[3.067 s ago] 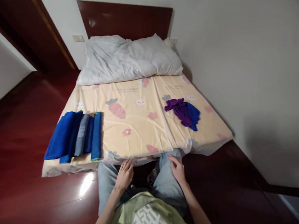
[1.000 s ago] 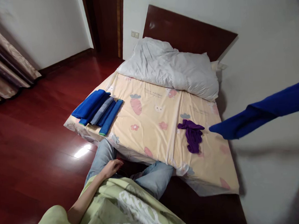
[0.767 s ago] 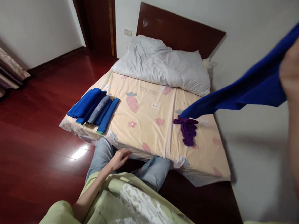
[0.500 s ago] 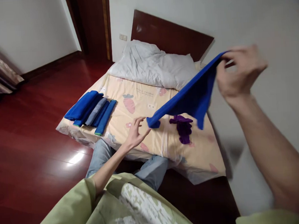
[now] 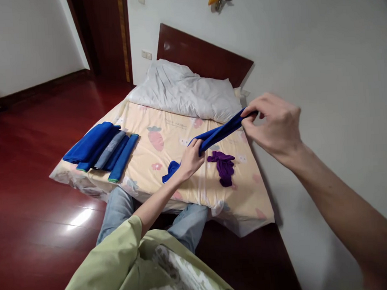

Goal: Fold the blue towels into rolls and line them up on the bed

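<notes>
Nearest is one light green shirt [image 5: 99, 264] with white print, then two legs in blue jeans, the left leg [image 5: 115, 213] and the right leg [image 5: 190, 224], at the near edge of one bed [image 5: 196, 193]. Above the bed, two bare hands share one blue cloth [image 5: 221, 133], stretched on a slant. The left hand [image 5: 192, 160] has its grip closed around the cloth, near the middle of the bed; a loose end hangs past that hand, low over the sheet, though whether it touches cannot be told. The right hand [image 5: 271, 125], higher and farther right, has a narrow grip, thumb and fingers pinching the other end. One crumpled purple cloth [image 5: 225, 166] lies on the right part of the bed. On the left part lie what look like five folded or rolled cloths [image 5: 98, 150], side by side and partly overlapping: four blue, one grey-blue with lettering. Farther on, one bunched white quilt [image 5: 180, 91] spans the far end, before one dark red headboard [image 5: 201, 50].
</notes>
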### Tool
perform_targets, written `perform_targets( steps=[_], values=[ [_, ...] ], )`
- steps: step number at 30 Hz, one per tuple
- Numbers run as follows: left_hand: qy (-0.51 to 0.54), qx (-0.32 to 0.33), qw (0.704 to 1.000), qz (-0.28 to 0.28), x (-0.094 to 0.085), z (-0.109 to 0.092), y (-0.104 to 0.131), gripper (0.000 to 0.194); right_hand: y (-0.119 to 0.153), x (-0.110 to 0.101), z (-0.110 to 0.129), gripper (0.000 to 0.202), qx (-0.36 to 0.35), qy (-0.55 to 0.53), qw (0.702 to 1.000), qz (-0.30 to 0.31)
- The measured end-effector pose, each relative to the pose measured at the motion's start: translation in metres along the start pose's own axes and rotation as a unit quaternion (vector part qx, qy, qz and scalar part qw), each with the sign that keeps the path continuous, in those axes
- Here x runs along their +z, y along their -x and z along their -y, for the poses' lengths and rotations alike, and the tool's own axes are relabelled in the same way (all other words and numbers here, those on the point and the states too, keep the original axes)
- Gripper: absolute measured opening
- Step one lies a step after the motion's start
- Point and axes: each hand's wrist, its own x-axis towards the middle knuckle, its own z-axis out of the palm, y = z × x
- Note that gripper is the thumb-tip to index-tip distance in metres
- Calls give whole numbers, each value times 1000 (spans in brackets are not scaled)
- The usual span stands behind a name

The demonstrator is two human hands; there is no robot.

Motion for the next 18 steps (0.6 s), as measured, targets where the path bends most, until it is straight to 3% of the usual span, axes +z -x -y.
perform_targets(
  steps=[6,9,12,18],
  values=[
    [-40,-11,999,-4,-34,55,23,40,-13,-33,-39,20,86,92,991,-42],
    [-66,0,997,27,-59,78,38,42,-11,-40,-61,26,154,60,982,-89],
    [-79,7,995,68,-82,99,48,43,-2,-36,-84,19,232,14,968,-89],
    [-130,-53,985,100,-118,140,55,24,21,-34,-128,10,369,-98,919,-99]
  ],
)
